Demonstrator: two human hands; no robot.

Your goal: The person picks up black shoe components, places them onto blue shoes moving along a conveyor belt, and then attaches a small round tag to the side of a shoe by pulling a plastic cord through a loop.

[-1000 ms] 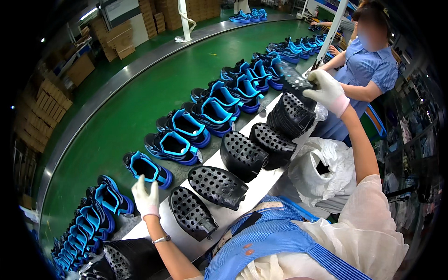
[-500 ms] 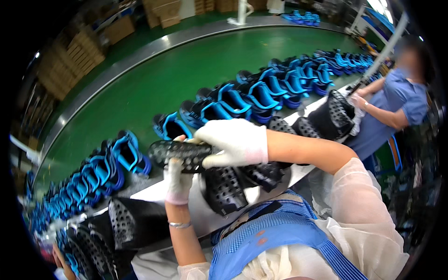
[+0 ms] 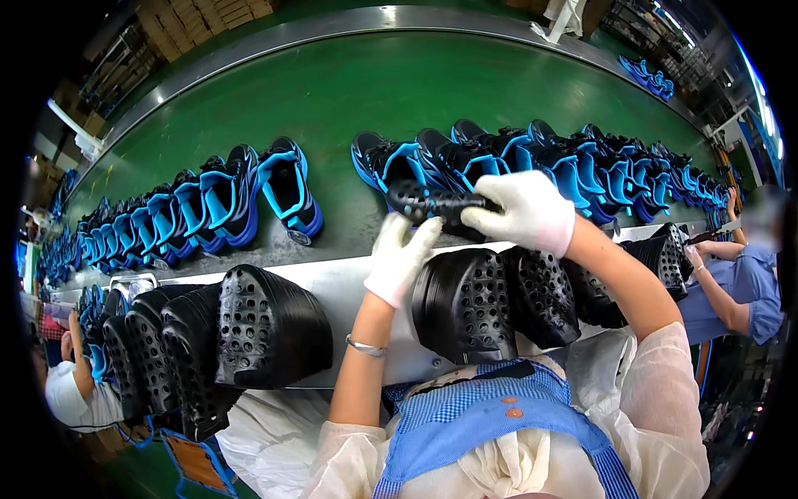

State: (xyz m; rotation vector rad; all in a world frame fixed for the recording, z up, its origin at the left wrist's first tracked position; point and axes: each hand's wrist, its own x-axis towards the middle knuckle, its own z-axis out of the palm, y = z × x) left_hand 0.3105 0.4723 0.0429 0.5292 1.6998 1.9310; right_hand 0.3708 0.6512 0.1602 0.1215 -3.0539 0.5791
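Insole (image 3: 422, 203), right hand (image 3: 528, 213) now beside left hand (image 3: 401, 263)

Saw a smooth green surface (image 3: 332, 104) sweeping across the far side, bordered by a curved grey metal band (image 3: 287, 38). Noted brown cardboard boxes (image 3: 195, 25) stacked beyond that band at the upper left, and a slim white post (image 3: 567, 18) at the upper right. Spotted a co-worker in a blue short-sleeved shirt (image 3: 752, 279) near the right edge, another co-worker in a white top (image 3: 71, 395) at the lower left, and a chair with an orange panel and blue tubular frame (image 3: 196, 461) beside crumpled white sheeting (image 3: 270, 441)
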